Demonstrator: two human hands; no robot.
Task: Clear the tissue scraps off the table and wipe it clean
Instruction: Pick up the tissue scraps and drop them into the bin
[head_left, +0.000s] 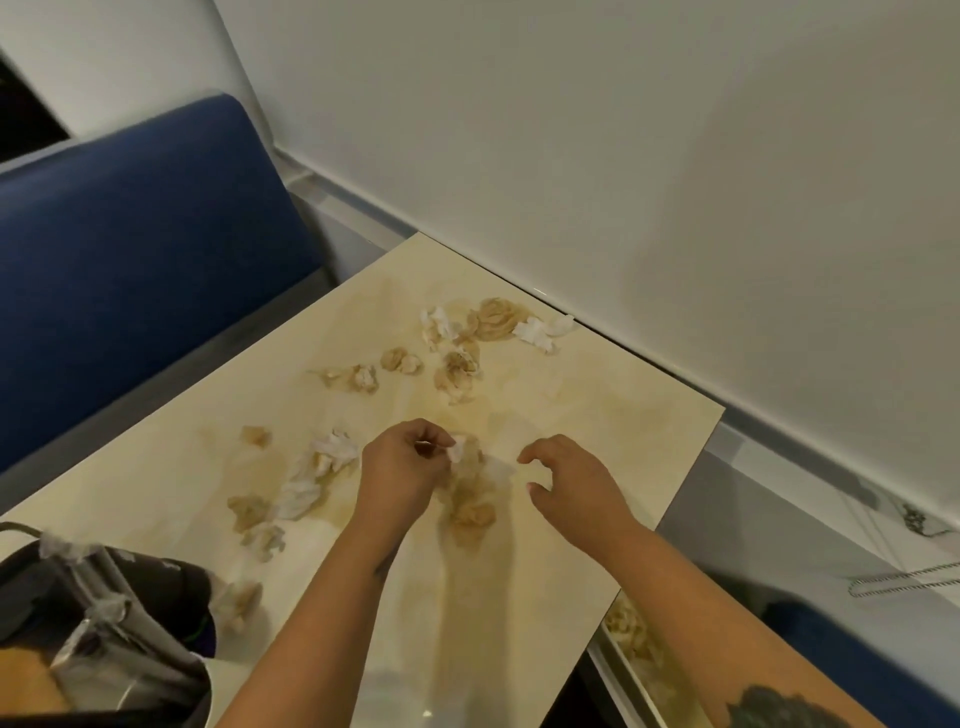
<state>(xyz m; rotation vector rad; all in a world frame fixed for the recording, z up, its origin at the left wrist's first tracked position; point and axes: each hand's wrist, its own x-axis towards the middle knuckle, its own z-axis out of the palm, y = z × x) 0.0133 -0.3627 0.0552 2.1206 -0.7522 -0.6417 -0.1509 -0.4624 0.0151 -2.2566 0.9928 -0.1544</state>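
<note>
Several crumpled tissue scraps, white and brown-stained, lie scattered over the cream table (597, 415). One cluster (493, 322) sits at the far side, another (317, 467) lies left of my hands. My left hand (400, 467) pinches a stained tissue wad (470, 499) that hangs down to the tabletop between my hands. My right hand (571, 483) hovers just right of that wad with its fingers loosely curled and holding nothing. Brown wet stains mark the tabletop around the scraps.
A dark bag with grey straps (104, 613) stands on the table's near-left corner. A blue seat back (130, 270) is to the left. The white wall (675, 182) runs along the table's far edge. More stained tissue (631, 629) shows below the table's right edge.
</note>
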